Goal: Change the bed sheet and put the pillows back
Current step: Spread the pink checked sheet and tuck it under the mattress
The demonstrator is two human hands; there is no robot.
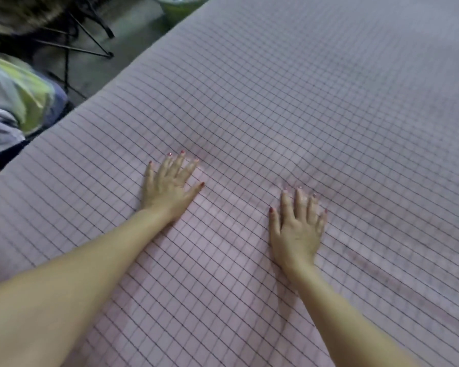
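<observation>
A pale pink bed sheet (289,102) with a thin dark grid pattern covers the bed and fills most of the view. My left hand (168,185) lies flat on it, palm down, fingers spread and straight. My right hand (297,226) presses flat on the sheet a little to the right and nearer to me, fingers straight too. Slight creases run through the fabric around and to the right of my right hand. No pillows are in view.
The bed's left edge runs diagonally from lower left to upper right. Beyond it is a grey floor, a pile of white, yellow-green and blue fabric (16,107), black metal stand legs (90,46), and a green basin (180,6) at the top.
</observation>
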